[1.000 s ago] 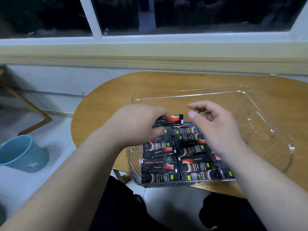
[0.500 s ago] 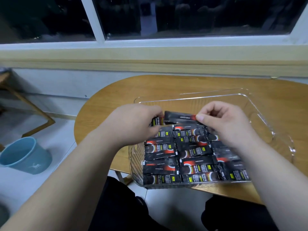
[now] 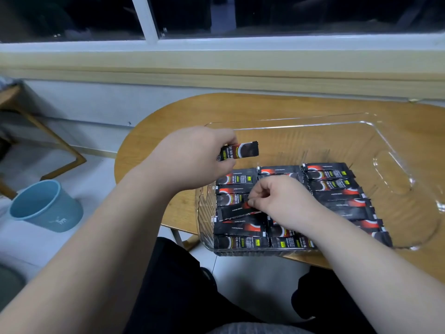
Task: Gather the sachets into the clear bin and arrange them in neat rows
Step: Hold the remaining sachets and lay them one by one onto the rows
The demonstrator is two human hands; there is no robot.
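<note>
Far to the left of the left hand, on the pale floor, stands a round light-blue plastic bucket [image 3: 45, 206]. Beyond it is the angled leg of a wooden frame [image 3: 60, 145].

The left hand [image 3: 199, 157] is raised over the near-left part of the oval wooden table [image 3: 265, 104]. Its fingers and thumb are curled round one end of a small black sachet with red and yellow print [image 3: 240, 151]. The sachet sticks out to the right of the fingers, lifted clear of the packs below.

Under and to the right of that hand sits the clear rectangular plastic bin [image 3: 313, 122], its near edge hanging past the table's edge. The near part of its floor is covered by the rows of black sachets [image 3: 334, 184], laid flat in three columns side by side. The far part of the bin, beyond both hands, shows only bare plastic.

The right hand [image 3: 281, 201] is low inside the bin, resting on the middle column. Its fingers are curled, and thumb and forefinger pinch the right end of a tilted black sachet [image 3: 237, 211]. That sachet lies slantwise on top of the left column, to the left of the fingertips. The right-hand column runs beside the wrist and forearm, which hide part of the middle column.

Below both arms are the person's dark-clothed legs [image 3: 180, 297].
</note>
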